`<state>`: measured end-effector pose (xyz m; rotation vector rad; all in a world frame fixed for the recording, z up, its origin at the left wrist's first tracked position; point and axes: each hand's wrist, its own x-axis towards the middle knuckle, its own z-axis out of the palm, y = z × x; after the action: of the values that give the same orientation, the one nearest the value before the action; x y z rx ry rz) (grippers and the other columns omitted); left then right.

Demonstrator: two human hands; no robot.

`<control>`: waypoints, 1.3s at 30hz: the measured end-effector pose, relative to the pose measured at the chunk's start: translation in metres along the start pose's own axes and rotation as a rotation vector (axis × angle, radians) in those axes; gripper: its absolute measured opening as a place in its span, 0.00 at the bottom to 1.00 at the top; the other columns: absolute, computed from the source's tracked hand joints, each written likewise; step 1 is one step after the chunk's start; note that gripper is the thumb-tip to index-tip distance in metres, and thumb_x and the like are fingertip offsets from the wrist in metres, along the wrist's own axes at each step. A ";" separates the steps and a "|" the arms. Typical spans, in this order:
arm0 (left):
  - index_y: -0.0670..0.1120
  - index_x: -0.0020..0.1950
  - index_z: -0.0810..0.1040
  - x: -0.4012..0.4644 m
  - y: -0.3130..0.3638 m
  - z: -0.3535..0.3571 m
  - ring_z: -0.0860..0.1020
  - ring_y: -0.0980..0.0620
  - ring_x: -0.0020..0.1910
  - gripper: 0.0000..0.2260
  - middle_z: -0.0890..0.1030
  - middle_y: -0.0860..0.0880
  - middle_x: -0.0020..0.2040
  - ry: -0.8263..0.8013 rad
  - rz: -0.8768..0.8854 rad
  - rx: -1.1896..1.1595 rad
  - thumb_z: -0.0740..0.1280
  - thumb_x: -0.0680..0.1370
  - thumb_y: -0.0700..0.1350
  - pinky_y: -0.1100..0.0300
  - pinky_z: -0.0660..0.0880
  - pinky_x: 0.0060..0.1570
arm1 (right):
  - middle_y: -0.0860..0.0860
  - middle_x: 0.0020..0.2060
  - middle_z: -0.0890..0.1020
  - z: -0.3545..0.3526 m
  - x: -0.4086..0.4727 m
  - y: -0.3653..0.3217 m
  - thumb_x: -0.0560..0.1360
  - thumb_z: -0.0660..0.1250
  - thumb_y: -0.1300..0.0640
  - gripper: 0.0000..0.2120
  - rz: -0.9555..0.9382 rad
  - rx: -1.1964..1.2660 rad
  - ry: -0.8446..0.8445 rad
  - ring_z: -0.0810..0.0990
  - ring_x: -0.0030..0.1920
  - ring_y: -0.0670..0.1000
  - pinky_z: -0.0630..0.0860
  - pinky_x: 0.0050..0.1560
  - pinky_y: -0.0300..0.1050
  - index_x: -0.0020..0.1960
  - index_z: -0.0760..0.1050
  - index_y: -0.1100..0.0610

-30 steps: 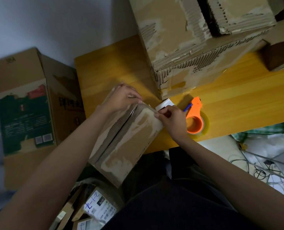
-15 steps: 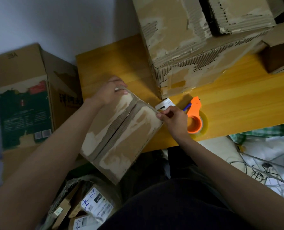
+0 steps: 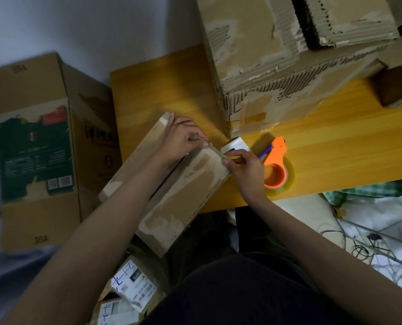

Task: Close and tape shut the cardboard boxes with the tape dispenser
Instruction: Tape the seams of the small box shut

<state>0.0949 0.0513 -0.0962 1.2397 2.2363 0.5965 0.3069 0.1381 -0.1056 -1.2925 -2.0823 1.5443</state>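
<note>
At table point(image 3: 336, 141) edge, still closing box point(image 3: 172, 191): left hand point(image 3: 181, 139) and right hand point(image 3: 244, 165) pinched tape strip point(image 3: 216, 150) at its twelve o'clock end. Next, probably pressing flat; dispenser point(image 3: 276, 165) at three o'clock.

The small cardboard box point(image 3: 172, 198) is brown with torn, pale patches. It lies tilted over the near edge of the table, its two top flaps folded shut with a dark gap between them. The tape dispenser point(image 3: 276, 166) (bright orange, holding a clear roll) lies on the table just beside it.
</note>
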 end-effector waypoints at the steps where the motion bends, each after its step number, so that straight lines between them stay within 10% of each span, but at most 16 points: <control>1: 0.56 0.46 0.86 0.002 0.002 -0.001 0.72 0.50 0.67 0.08 0.83 0.55 0.47 -0.015 -0.019 -0.018 0.76 0.71 0.57 0.45 0.39 0.76 | 0.44 0.40 0.83 0.000 0.001 -0.001 0.73 0.76 0.56 0.07 -0.004 -0.005 -0.004 0.80 0.40 0.38 0.72 0.40 0.29 0.49 0.84 0.57; 5: 0.57 0.48 0.86 0.004 0.003 -0.001 0.71 0.46 0.70 0.12 0.84 0.51 0.54 -0.058 -0.058 -0.049 0.77 0.68 0.59 0.40 0.43 0.77 | 0.39 0.34 0.80 -0.001 0.003 -0.005 0.72 0.76 0.61 0.03 0.020 -0.003 -0.002 0.78 0.37 0.31 0.70 0.39 0.25 0.45 0.85 0.59; 9: 0.46 0.72 0.74 -0.030 0.018 0.012 0.62 0.42 0.74 0.40 0.67 0.44 0.74 0.299 -0.342 0.089 0.77 0.65 0.65 0.48 0.59 0.75 | 0.48 0.38 0.84 0.001 0.002 -0.007 0.72 0.75 0.61 0.02 0.040 -0.006 -0.012 0.78 0.36 0.36 0.70 0.38 0.26 0.44 0.83 0.59; 14: 0.38 0.80 0.57 -0.049 0.048 0.041 0.54 0.40 0.79 0.46 0.57 0.39 0.80 0.343 -0.516 0.133 0.69 0.74 0.67 0.47 0.54 0.76 | 0.53 0.36 0.84 0.005 -0.009 -0.005 0.73 0.75 0.62 0.04 0.081 0.020 -0.037 0.80 0.36 0.48 0.77 0.39 0.43 0.42 0.81 0.59; 21: 0.38 0.82 0.43 -0.049 0.059 0.059 0.41 0.43 0.82 0.47 0.42 0.41 0.83 0.193 -0.367 0.210 0.67 0.77 0.58 0.53 0.40 0.79 | 0.59 0.35 0.83 -0.001 -0.024 0.006 0.73 0.75 0.62 0.09 0.224 0.047 -0.269 0.84 0.40 0.61 0.82 0.45 0.63 0.38 0.77 0.54; 27: 0.44 0.83 0.42 -0.093 0.042 0.068 0.38 0.51 0.81 0.43 0.40 0.48 0.83 0.068 -0.122 0.248 0.65 0.77 0.52 0.49 0.44 0.80 | 0.52 0.43 0.82 -0.016 -0.013 -0.024 0.78 0.67 0.62 0.02 -0.089 -0.093 -0.170 0.80 0.44 0.50 0.74 0.42 0.43 0.51 0.76 0.57; 31: 0.47 0.83 0.42 -0.128 0.034 0.077 0.40 0.49 0.82 0.44 0.42 0.48 0.83 0.049 -0.034 0.271 0.68 0.76 0.48 0.48 0.42 0.80 | 0.59 0.63 0.75 0.010 0.019 -0.053 0.80 0.63 0.63 0.16 -0.377 -0.270 -0.319 0.73 0.63 0.57 0.67 0.62 0.41 0.68 0.71 0.63; 35: 0.44 0.83 0.41 -0.169 0.032 0.073 0.39 0.48 0.81 0.50 0.40 0.46 0.83 0.145 -0.404 0.231 0.64 0.75 0.69 0.48 0.41 0.80 | 0.64 0.72 0.68 0.047 0.048 -0.060 0.81 0.60 0.61 0.23 -0.458 -0.516 -0.497 0.65 0.73 0.64 0.63 0.73 0.55 0.75 0.65 0.66; 39: 0.42 0.82 0.40 -0.220 0.046 0.072 0.38 0.43 0.81 0.61 0.39 0.41 0.82 0.341 -0.730 0.029 0.68 0.66 0.76 0.47 0.39 0.78 | 0.64 0.67 0.72 0.053 0.054 -0.051 0.83 0.61 0.59 0.20 -0.300 -0.595 -0.598 0.70 0.68 0.64 0.68 0.61 0.53 0.73 0.65 0.63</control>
<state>0.2683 -0.1072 -0.0766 0.2683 2.7423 0.4990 0.2160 0.1423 -0.0993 -0.6188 -3.1088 1.3270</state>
